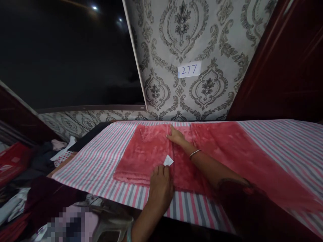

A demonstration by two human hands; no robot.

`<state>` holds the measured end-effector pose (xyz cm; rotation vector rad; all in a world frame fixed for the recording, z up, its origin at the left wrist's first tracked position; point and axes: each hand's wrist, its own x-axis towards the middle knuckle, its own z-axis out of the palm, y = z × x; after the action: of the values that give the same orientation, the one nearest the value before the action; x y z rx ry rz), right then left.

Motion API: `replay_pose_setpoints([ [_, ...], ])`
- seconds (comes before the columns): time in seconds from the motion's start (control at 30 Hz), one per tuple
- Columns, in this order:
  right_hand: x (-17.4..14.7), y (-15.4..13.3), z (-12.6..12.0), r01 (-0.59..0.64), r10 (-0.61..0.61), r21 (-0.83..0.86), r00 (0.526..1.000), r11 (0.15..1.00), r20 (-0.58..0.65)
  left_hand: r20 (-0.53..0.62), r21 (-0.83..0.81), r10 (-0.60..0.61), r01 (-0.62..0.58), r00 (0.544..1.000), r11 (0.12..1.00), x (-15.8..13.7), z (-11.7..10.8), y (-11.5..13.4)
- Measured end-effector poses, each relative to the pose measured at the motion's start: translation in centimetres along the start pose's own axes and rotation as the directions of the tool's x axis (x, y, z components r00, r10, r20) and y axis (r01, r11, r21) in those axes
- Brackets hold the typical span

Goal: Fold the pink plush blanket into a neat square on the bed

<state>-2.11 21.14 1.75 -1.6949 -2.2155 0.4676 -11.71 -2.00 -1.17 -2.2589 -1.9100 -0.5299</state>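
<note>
Blanket lies under our curled left hand and part-open right hand; we cannot tell their grip. We should straighten it evenly.

A pinkish-red plush blanket with a soft sheen lies partly folded on a pink, grey and white striped cloth. Its left part forms a flat, roughly four-sided panel, with stacked layers showing along the near edge. A small white label sits beside the panel's right edge. The remainder spreads flat rightward, slanting towards the near right corner.
</note>
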Motion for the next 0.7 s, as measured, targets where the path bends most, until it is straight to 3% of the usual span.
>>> replay_pose_setpoints([
  [0.23, -1.1, 0.3, -0.8, -0.019, 0.021, 0.020, 0.996, 1.000, -0.084, -0.068, -0.022, 0.046, -0.048, 0.997, 0.999, 0.7, 0.7, 0.2],
  [0.37, -1.6, 0.2, -1.3, -0.044, 0.044, -0.003, 0.996, 0.999, -0.077, 0.001, -0.176, 0.109, -0.107, 0.994, 0.979, 1.0, -1.1, 0.3],
  [0.47, -1.7, -0.7, -1.3, -0.016, 0.012, -0.028, 0.990, 0.999, -0.138, -0.082, -0.259, 0.103, -0.121, 0.991, 0.958, 1.7, -2.5, -0.6],
  [0.57, -1.6, -1.2, -0.5, 0.151, -0.159, -0.082, 0.982, 0.985, -0.100, -0.090, -0.126, 0.132, -0.143, 0.987, 0.982, 2.2, -1.7, -1.2],
  [0.63, -1.5, -0.9, 0.4, 0.247, -0.247, -0.092, 0.969, 0.965, 0.007, -0.005, -0.033, 0.159, -0.159, 0.987, 0.987, 2.1, -0.2, -1.2],
  [0.7, -1.4, -0.5, 1.1, 0.264, -0.259, -0.073, 0.963, 0.962, 0.079, 0.084, 0.026, 0.150, -0.153, 0.985, 0.988, 1.8, 1.3, -1.0],
])
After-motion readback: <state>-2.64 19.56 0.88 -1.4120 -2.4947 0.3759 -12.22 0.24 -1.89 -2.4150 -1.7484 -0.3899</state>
